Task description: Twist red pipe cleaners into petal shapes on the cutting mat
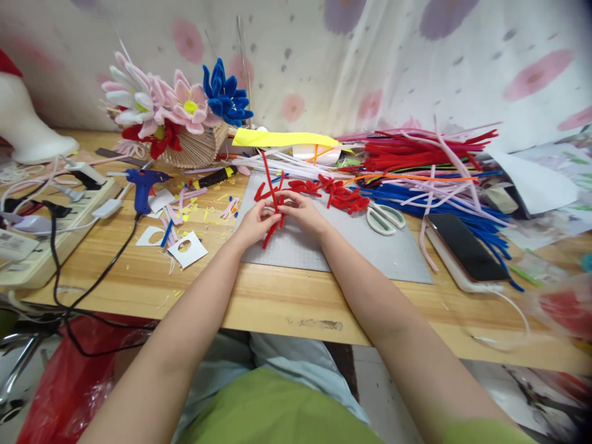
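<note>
Above the grey mat [370, 256], my left hand [256, 223] and my right hand [303, 211] meet, fingertips almost touching. Both are closed on red pipe cleaners [269, 174], fuzzy stems that stick out above and below the fingers. How the stems cross or join between the fingertips is partly hidden. Just behind my right hand lie bent and looped red pipe-cleaner pieces [345, 196]. White-handled scissors [385, 219] rest on the mat to the right of these pieces, their blades hard to make out.
A blue glue gun [144, 188], paper squares [188, 249] and scraps lie left, near a power strip [58, 231] with trailing cables. Fuzzy flowers [189, 105] stand behind. Bundles of pipe cleaners [416, 154] and a phone [467, 246] on a charging cable occupy the right.
</note>
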A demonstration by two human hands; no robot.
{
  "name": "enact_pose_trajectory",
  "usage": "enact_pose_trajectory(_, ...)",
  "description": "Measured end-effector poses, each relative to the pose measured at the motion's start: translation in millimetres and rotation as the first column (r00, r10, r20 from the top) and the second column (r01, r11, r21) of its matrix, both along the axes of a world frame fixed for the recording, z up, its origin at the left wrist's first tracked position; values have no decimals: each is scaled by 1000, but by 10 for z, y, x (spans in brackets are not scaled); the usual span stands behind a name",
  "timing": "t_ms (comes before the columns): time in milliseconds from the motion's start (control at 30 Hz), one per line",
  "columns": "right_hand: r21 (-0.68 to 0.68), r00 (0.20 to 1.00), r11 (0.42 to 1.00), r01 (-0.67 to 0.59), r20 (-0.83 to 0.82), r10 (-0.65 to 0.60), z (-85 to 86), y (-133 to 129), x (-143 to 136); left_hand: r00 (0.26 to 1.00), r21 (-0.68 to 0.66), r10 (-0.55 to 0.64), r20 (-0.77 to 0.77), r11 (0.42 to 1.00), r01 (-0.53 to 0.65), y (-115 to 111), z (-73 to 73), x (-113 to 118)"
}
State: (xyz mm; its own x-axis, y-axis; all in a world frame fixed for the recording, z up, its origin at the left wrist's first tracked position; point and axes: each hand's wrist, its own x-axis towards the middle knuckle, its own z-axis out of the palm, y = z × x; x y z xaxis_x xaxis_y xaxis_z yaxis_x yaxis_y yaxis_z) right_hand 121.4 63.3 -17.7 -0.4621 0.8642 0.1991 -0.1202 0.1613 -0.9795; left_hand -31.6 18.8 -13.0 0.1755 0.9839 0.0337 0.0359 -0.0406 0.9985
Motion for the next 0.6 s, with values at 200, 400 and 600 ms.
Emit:
enact_pose_trajectory(200,41,999,999,11,31,-13,-12,-4,-19,998,26,52,-21,998,-51,20,-8,3)
enact_pose_trajectory(400,-75,993,995,68,-87,-75,3,-30,-12,977,108,212,-2,972,-211,61,-19,-28)
enact_pose_trajectory(600,-124,996,989,-80,-59,74,13,-97,-89,982,105,177,72,977,-184,70,-9,-43)
